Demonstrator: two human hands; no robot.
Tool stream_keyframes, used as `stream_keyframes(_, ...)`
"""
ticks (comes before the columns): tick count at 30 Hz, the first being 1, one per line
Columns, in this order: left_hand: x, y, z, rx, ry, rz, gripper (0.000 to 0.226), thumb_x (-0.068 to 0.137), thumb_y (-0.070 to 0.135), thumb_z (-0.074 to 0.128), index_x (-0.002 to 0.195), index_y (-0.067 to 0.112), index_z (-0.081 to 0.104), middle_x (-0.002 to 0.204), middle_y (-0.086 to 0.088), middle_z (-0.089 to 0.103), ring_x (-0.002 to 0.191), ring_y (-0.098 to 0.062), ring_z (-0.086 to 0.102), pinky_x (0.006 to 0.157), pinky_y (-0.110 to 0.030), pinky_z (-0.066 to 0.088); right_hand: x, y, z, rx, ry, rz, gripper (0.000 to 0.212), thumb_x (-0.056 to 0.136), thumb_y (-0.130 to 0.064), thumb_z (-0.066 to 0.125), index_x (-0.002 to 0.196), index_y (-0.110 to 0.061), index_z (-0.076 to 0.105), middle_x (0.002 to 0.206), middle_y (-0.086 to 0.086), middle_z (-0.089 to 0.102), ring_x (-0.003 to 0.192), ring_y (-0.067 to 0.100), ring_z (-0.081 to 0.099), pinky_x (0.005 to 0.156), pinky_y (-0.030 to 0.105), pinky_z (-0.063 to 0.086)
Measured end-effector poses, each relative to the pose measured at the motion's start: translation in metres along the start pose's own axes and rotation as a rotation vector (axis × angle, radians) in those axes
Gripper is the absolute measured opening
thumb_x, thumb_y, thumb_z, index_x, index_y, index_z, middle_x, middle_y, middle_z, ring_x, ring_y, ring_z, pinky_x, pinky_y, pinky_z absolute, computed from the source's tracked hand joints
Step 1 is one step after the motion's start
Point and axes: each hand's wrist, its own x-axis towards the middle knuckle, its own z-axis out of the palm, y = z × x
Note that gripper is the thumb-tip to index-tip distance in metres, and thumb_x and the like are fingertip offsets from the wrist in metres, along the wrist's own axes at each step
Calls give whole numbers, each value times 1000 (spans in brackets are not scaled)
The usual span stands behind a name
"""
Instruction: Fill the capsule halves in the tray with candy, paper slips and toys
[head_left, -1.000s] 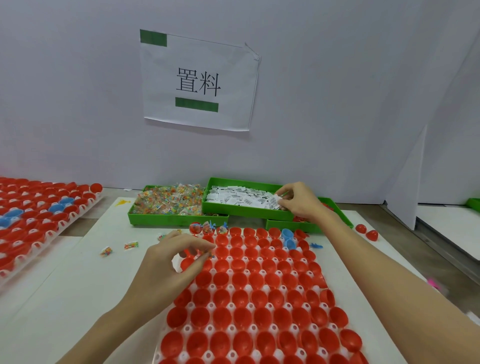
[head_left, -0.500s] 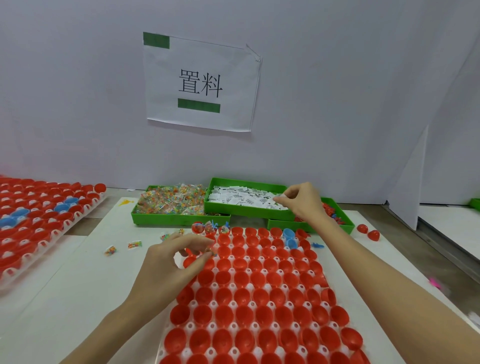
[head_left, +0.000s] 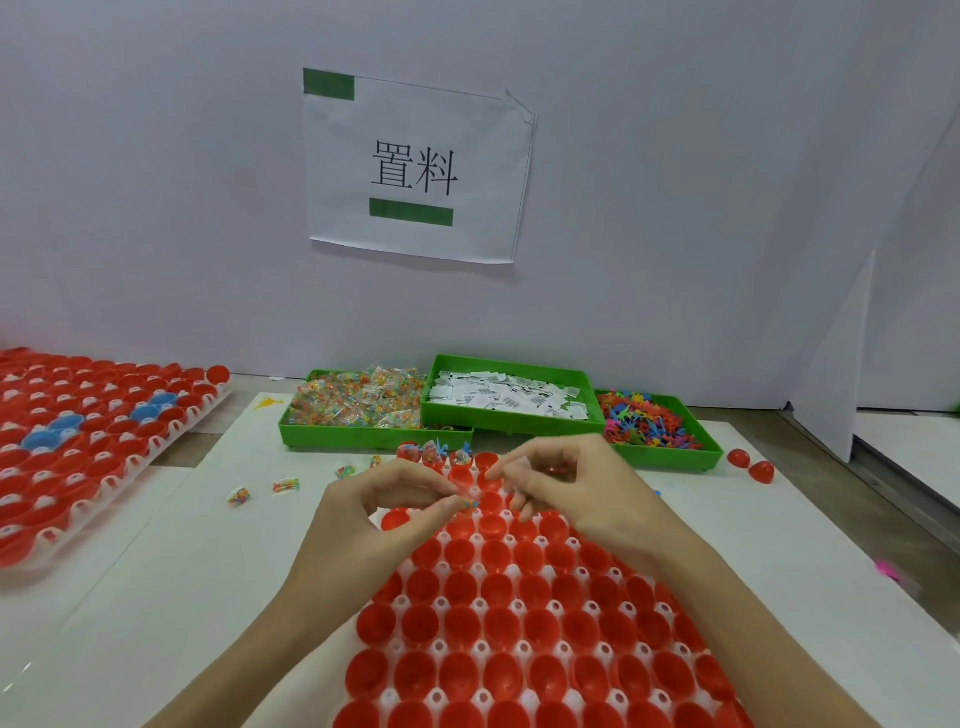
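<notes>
1. The right hand (head_left: 582, 488), which a second ago reached into the middle bin among the paper slips (head_left: 511, 399), has come back over the far end of the tray (head_left: 519, 623); its thumb and forefinger are curled toward the left hand, and whether they pinch a slip I cannot tell, the fingertips being blurred.
2. The left hand (head_left: 374, 512) has stayed over the tray's far left corner; it now pinches a small clear candy packet (head_left: 466, 503) between thumb and forefinger, the packet hanging just above a capsule half, with the right fingertips almost touching it.
3. The view has shifted, so the right bin, earlier hidden behind the right hand, now shows in full.
4. Three green bins stand side by side beyond the tray: the left (head_left: 374, 439) heaped with candy, the middle (head_left: 509, 423) with white paper slips, the right (head_left: 670, 454) with small coloured toys (head_left: 644, 421).
5. About three capsule halves (head_left: 431, 453) at the tray's far edge hold contents; the red halves nearer the person show nothing inside; their total is too many to count.
6. Four loose candy packets (head_left: 285, 486) lie on the white table (head_left: 156, 571) left of the tray; two red capsule halves (head_left: 750, 465) lie right of the bins.
7. One second tray (head_left: 78, 441) of red halves stands far left, with about four blue ones (head_left: 156, 405) among them; one paper sign (head_left: 415, 166) hangs on the wall.
</notes>
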Motion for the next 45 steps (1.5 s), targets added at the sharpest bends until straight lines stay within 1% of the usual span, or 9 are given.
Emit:
stream_keyframes(4,-6,1,4,50,-101,55,9,81,28,82,90,29,80,90,7,78,89,-12,74,81,-17,53,-20,-4,12,-73,-87,-12,22,103,-15,60,109,-26,79,87,0,77,80,10,73,81,23,58)
stream_keyframes(8,-10,1,11,68,-144,149,10,84,18,81,91,26,81,102,2,75,99,-23,70,79,-29,55,-30,0,20,-67,3,-49,15,93,-10,74,105,-19,73,84,3,77,75,16,77,80,36,64)
stream_keyframes(18,-11,-2,11,-17,-86,108,14,84,14,80,95,23,80,91,-1,78,87,-22,75,78,-28,59,-35,-4,11,194,-151,48,15,99,-1,62,110,-3,72,101,12,79,93,26,78,80,31,63)
stream_keyframes(27,-9,-9,9,-27,-63,58,25,83,21,79,103,34,78,95,4,78,90,-16,75,82,-22,58,31,40,-79,-158,362,175,14,102,-7,59,105,-5,73,80,7,77,68,18,74,60,24,58)
stream_keyframes(30,-8,-10,8,6,-52,71,23,83,20,79,100,35,78,95,6,78,90,-15,75,81,-20,57,60,78,-111,-379,487,272,17,101,-2,56,105,-3,73,89,12,76,69,17,68,67,29,58)
stream_keyframes(33,-7,-11,7,7,-50,78,21,83,24,78,101,34,79,96,4,78,90,-16,75,80,-20,57,77,106,-127,-664,425,261,19,100,-4,61,107,-12,77,107,13,76,88,23,69,85,35,56)
stream_keyframes(37,-8,-12,8,1,-57,79,19,83,24,77,100,33,79,96,3,78,90,-17,75,80,-21,58,92,116,-125,-848,289,224,24,95,-21,72,119,-20,76,114,8,76,88,17,64,82,29,48)
stream_keyframes(40,-9,-13,7,17,-67,69,19,83,19,79,98,31,80,94,4,78,90,-16,75,81,-22,58,102,118,-120,-984,181,236,32,95,-12,70,127,-19,73,127,5,72,109,23,68,96,36,53)
stream_keyframes(45,-8,-12,6,38,-78,66,16,82,22,78,97,28,80,92,8,77,89,-15,75,82,-23,58,110,114,-121,-947,189,269,23,92,-11,74,115,-9,75,116,12,74,104,27,68,92,37,54)
